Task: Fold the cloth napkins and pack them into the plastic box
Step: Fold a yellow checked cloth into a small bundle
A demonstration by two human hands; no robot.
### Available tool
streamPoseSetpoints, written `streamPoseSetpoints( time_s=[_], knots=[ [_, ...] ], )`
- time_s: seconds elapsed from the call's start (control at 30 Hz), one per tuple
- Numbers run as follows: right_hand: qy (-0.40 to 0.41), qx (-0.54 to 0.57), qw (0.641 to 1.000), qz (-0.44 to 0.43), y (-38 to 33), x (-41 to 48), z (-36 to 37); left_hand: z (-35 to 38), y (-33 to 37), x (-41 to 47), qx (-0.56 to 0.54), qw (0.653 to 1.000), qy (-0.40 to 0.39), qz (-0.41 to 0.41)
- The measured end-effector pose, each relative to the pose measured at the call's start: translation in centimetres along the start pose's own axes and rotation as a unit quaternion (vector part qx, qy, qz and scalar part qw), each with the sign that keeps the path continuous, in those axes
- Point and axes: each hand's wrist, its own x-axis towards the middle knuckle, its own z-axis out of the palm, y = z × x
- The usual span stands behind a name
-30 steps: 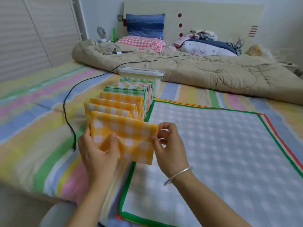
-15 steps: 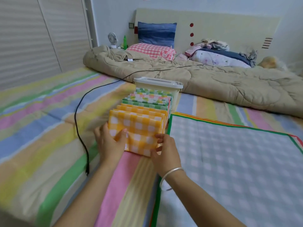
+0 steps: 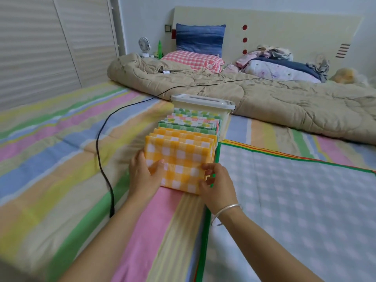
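A folded yellow-and-white checked napkin (image 3: 179, 163) stands at the near end of a row of folded napkins (image 3: 189, 127) on the striped bed. My left hand (image 3: 142, 174) grips its left edge, thumb across the front. My right hand (image 3: 217, 184) pinches its lower right edge; a silver bangle circles that wrist. The row holds orange, green and pastel checked napkins and runs back to the cream plastic box (image 3: 203, 101), which stands behind it with its lid on.
A black cable (image 3: 101, 155) snakes over the striped sheet (image 3: 61, 159) left of the row. A grey checked mat with green border (image 3: 295, 200) lies to the right. A beige quilt (image 3: 264, 102), pillows and clothes fill the bed's far side.
Both hands carried the yellow napkin forward and set it down against the front of the row; the view followed closer to the row.
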Motion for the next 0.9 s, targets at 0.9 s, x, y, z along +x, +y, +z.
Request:
streamPoseSetpoints(
  time_s=[0.9],
  knots=[
    [-0.077, -0.159, 0.978, -0.109, 9.8, -17.4, -17.9, 0.0, 8.8, -21.3, 0.020, 0.937, -0.217, 0.273]
  ],
)
